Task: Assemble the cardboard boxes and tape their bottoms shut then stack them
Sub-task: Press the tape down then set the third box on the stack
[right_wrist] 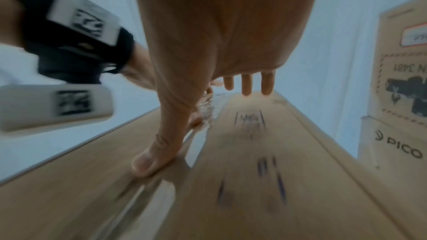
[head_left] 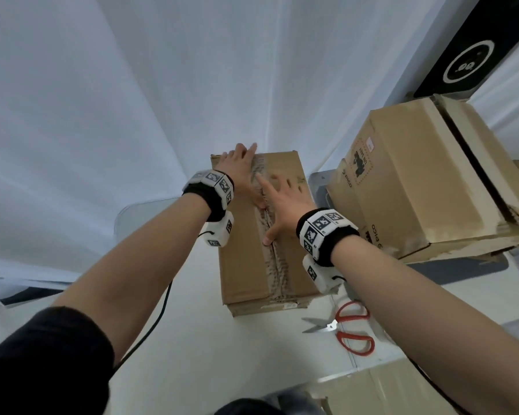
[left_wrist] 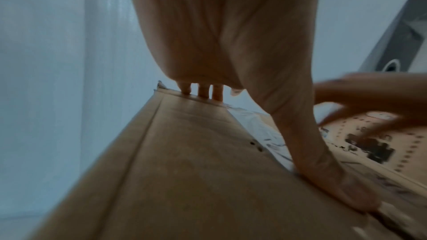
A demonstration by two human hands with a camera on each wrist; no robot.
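On the white table (head_left: pixel 267 354), the cardboard box (head_left: pixel 252 250) lies long axis away from the person, its tape seam (head_left: pixel 270 241) between both flat, empty grips: left hand (head_left: pixel 240 169) farther, right hand (head_left: pixel 285 202) nearer.

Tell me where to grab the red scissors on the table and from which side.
Take the red scissors by the red loop handles, coming from the right hand side. They lie flat near the taped box, blades pointing left and slightly open, handles to the right with bare table around them.
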